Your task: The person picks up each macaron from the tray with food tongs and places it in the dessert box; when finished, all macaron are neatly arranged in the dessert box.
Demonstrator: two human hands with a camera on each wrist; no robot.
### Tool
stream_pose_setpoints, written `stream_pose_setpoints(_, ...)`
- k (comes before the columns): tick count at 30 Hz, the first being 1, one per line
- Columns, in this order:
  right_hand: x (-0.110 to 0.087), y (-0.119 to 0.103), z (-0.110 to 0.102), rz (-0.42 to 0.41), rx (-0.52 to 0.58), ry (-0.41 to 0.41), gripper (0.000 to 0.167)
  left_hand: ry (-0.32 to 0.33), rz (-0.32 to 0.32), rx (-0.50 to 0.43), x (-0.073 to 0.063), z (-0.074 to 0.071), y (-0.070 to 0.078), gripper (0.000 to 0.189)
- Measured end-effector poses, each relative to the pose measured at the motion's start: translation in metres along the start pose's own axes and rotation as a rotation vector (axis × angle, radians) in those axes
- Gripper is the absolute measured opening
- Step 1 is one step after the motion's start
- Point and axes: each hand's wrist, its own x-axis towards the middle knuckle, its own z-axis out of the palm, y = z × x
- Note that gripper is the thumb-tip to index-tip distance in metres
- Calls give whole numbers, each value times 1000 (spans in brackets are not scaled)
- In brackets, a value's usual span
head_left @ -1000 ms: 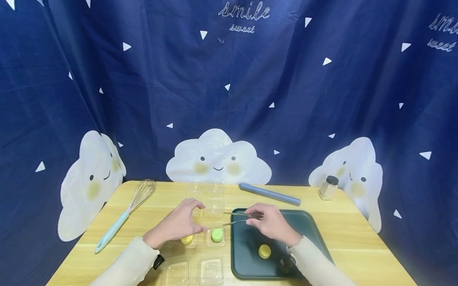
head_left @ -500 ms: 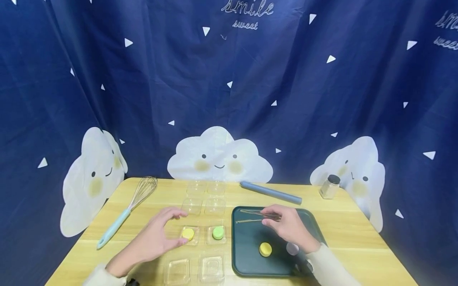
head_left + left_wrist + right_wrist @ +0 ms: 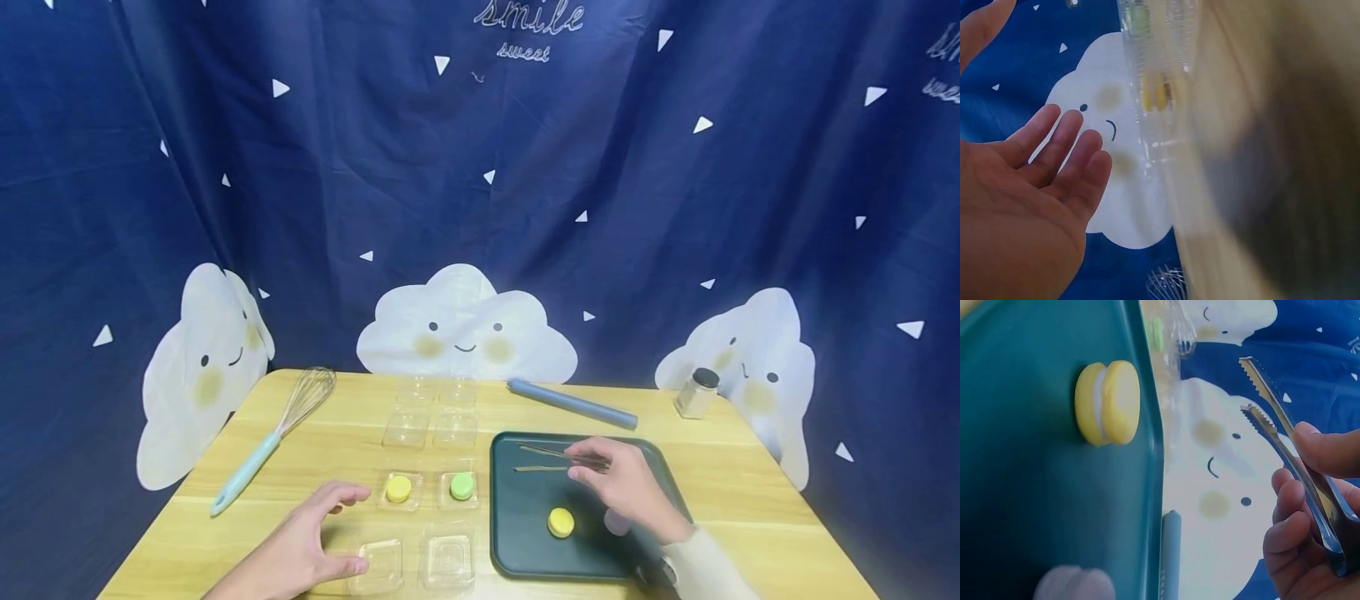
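Observation:
My right hand (image 3: 626, 483) pinches a pair of metal tongs (image 3: 1310, 481) between thumb and fingers, above the dark green tray (image 3: 517, 542). The tongs' toothed tips stand apart with nothing between them. On the tray lie a yellow macaron (image 3: 560, 522) and a pale purple one (image 3: 617, 522), partly hidden under my right wrist. Over the table's left front, my left hand (image 3: 300, 537) has its fingers spread and loosely bent, holding nothing. It is nearest to a clear plastic box (image 3: 381, 567). Another yellow macaron (image 3: 398, 489) and a green macaron (image 3: 462, 486) each sit in a clear box.
More clear boxes (image 3: 454, 429) stand in two columns toward the back. A whisk (image 3: 258, 462) lies at the left. Behind the tray are a blue-grey rolling pin (image 3: 573, 404) and a black-lidded jar (image 3: 697, 393). A dark blue curtain (image 3: 420, 167) hangs behind the table.
My left hand has drawn back from the boxes toward the front left, uncovering the yellow macaron. My right hand has moved right with the tongs, from beside the boxes to over the tray.

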Motion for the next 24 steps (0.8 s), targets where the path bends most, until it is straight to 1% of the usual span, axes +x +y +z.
stream_pose_setpoints(2,-3,3,-3,9,-8,5,28,-25,-20,-6,-2,1,-4,74)
stream_pose_setpoints(5,-7,7,-8,25,-6,-5,26,-51,1,-8,-6,5,-14,78)
stream_pose_setpoints(8,-12,8,-13,43,0,-22,23,-69,58,-20,-9,9,-23,77)
stream_pose_setpoints(13,-22,12,-21,52,-2,-70,19,-39,196,26,-10,18,-36,79)
stream_pose_setpoints(15,-27,13,-24,47,-3,-94,18,-45,213,37,-10,20,-38,81)
stream_pose_setpoints(17,-31,14,-26,50,-2,-118,18,-80,192,21,-9,20,-38,82)
stream_pose_setpoints(21,-38,16,-28,59,-4,-152,18,-176,91,-11,-6,18,-33,81)
stream_pose_setpoints(24,-42,17,-28,60,-4,-166,18,-222,62,-14,-4,17,-33,79)
